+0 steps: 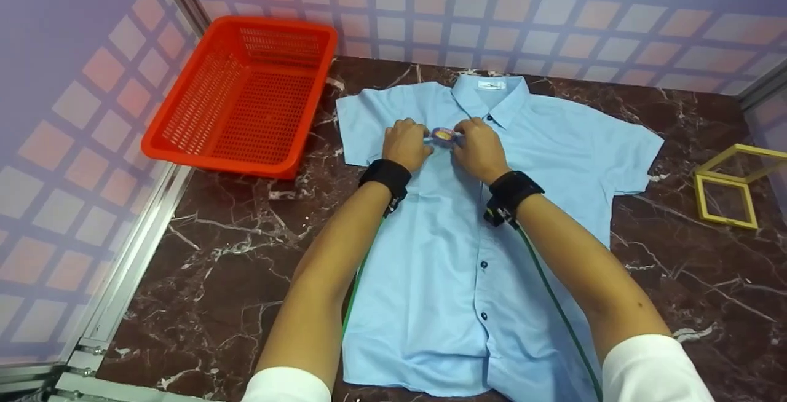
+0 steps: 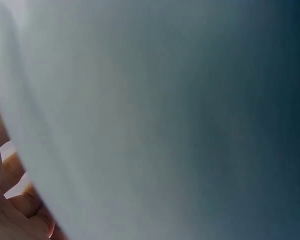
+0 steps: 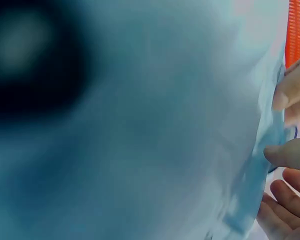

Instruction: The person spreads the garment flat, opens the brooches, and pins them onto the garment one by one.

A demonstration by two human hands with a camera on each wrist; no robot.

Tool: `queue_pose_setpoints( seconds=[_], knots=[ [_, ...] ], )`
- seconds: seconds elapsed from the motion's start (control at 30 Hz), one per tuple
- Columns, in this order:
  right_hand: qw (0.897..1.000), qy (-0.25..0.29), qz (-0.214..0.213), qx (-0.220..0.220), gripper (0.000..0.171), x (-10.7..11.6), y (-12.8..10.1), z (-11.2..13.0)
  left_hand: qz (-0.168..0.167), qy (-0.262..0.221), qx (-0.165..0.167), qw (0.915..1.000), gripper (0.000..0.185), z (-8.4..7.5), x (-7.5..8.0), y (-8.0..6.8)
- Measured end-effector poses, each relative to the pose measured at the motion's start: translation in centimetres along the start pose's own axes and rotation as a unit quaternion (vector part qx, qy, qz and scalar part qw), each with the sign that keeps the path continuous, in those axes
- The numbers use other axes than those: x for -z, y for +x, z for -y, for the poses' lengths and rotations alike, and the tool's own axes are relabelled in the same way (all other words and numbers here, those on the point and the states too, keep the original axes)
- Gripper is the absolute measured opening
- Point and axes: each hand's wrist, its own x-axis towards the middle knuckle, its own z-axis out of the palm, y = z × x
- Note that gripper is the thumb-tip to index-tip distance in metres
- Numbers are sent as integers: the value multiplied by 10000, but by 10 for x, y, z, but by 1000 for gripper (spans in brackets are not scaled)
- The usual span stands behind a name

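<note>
both arms reach forward, left hand [image 1: 404, 144] and right hand [image 1: 479, 149] close together, fingers curled

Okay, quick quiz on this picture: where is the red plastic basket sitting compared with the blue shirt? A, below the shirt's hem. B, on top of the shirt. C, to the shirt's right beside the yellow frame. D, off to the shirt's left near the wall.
D: in the head view the red basket sits at the table's left edge by the wall, left of the blue shirt, while the yellow frame lies on the far right.
</note>
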Motion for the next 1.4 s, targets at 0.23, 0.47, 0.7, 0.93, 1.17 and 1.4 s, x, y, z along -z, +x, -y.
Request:
queue_pose_setpoints(
  seconds=[0.23,0.47,0.7,0.93,1.17,1.4],
  knots=[
    [9989,-135,4,-449,37,20,-7,-17,38,88,165,9998,43,6,1,0],
    [9929,-564,49,-1045,46,38,-18,-49,289,284,222,9989,53,8,2,0],
    [9688,-1257,626,-2044,58,54,-30,-81,620,307,353,9970,61,10,4,3],
    [9620,-1054,1048,-2291,74,65,-37,-104,655,324,411,9965,64,12,4,-2],
    [9601,-899,1298,-2307,83,71,-42,-118,645,215,517,9963,68,12,6,-3],
    [9528,-804,1774,-2327,94,77,-44,-129,837,166,654,9942,75,13,3,0]
  ],
)
